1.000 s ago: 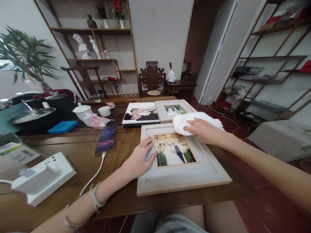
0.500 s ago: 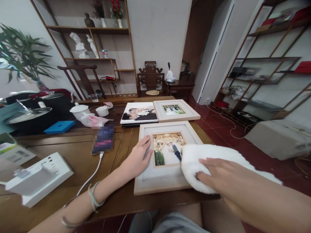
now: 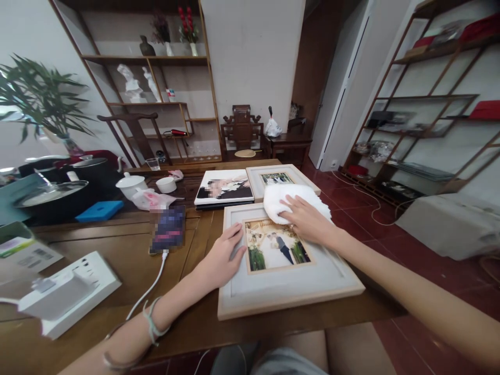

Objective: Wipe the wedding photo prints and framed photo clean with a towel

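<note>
A light wooden picture frame (image 3: 291,300) with a wedding photo (image 3: 276,245) set in a pale mount lies flat on the table near its front edge. My left hand (image 3: 224,258) rests over the frame's left side, fingers stretched out and thumb apart on the border. With my right hand (image 3: 307,219) I hold a fluffy white cloth (image 3: 297,194), bunched under the fingers at the frame's far right part. The cloth covers the far right corner of this frame and overlaps the near side of a second picture frame (image 3: 253,182) in view behind it.
Left of the second frame lies a stack topped by a photo panel (image 3: 222,187). A phone (image 3: 167,229) with a white cable, a power strip (image 3: 84,291), a blue box (image 3: 99,210), a white teapot (image 3: 130,186) and dark pots (image 3: 54,198) occupy the table's left side.
My right hand has moved the white cloth from the frame's near right side to its far right corner, uncovering the photo's right part. My left hand stays on the left border.
</note>
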`<state>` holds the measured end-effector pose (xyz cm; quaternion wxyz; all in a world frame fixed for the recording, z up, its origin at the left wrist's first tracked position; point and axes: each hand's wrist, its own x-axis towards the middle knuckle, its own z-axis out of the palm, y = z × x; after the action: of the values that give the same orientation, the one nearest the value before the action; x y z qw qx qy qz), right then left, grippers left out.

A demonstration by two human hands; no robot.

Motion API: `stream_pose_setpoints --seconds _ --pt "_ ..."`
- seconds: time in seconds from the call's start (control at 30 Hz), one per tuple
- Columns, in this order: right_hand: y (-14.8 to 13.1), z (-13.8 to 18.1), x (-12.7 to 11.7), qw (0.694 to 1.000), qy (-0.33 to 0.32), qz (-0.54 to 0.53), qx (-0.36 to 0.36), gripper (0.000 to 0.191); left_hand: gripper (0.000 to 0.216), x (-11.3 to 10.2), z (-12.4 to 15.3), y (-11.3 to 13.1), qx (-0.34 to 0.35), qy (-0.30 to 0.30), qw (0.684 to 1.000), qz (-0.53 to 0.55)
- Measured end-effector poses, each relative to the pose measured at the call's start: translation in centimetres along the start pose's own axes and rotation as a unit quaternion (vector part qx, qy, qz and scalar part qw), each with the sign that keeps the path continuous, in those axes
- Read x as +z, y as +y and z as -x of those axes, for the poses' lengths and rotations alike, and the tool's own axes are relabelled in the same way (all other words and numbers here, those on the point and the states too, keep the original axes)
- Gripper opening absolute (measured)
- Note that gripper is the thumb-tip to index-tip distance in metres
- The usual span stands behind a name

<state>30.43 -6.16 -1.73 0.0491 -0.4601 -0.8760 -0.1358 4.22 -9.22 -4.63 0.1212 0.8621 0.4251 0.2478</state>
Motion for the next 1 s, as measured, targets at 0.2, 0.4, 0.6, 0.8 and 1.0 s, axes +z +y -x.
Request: stream_pose_setpoints --seconds 0.2,0.4,0.6,0.8,1.0 --pt "-3.8 6.6 -4.2 0.993 -0.077 -0.079 -0.044 0.047 0.043 0.3 0.0 0.3 -0.008 0.006 1.000 0.004" --pt "-7.4 11.6 -7.6 0.982 -0.125 -0.144 -0.017 0.057 0.044 0.1 0.1 0.3 -0.003 -0.014 1.000 -0.021" --pt "-4.5 6.4 -2.8 0.995 -0.037 -0.095 -0.009 0.053 0.043 0.0 0.0 -0.1 0.006 -0.021 0.999 -0.034" --pt "-0.1 -0.2 -0.1 0.999 0.015 -0.034 0.002 0.049 0.040 -0.2 0.0 0.0 0.004 -0.018 1.000 -0.010" --pt "-2.2 1.7 -2.0 0.992 -0.053 -0.093 -0.061 0.043 0.044 0.0 0.0 0.2 -0.017 -0.022 0.999 -0.019"
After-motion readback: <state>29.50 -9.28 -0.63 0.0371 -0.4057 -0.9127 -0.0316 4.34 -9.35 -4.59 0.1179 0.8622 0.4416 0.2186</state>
